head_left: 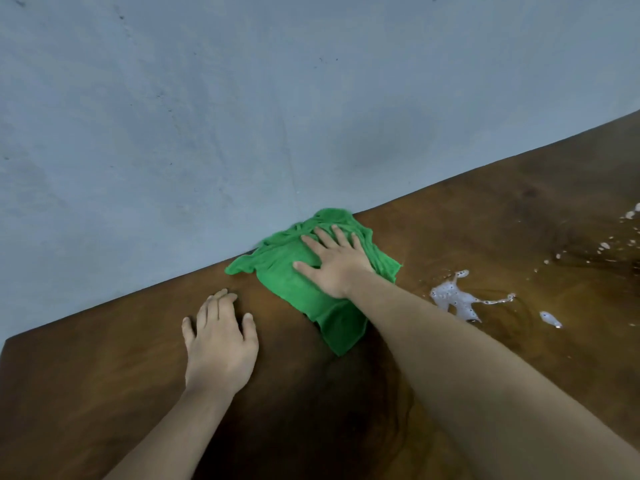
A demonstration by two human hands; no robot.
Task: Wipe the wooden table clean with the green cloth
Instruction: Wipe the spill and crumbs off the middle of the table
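The green cloth (298,285) lies crumpled on the dark wooden table (104,393), close to the table's far edge by the wall. My right hand (334,263) presses flat on top of the cloth with its fingers spread. My left hand (220,341) rests flat on the bare wood to the left of the cloth, holding nothing. A patch of white soapy foam (457,297) sits on the wet wood to the right of the cloth, with smaller foam spots (550,318) further right.
A blue-grey wall (242,116) runs right along the table's far edge. The table's left corner (8,339) shows at the left. More foam specks (623,237) dot the wet wood at the right edge of view.
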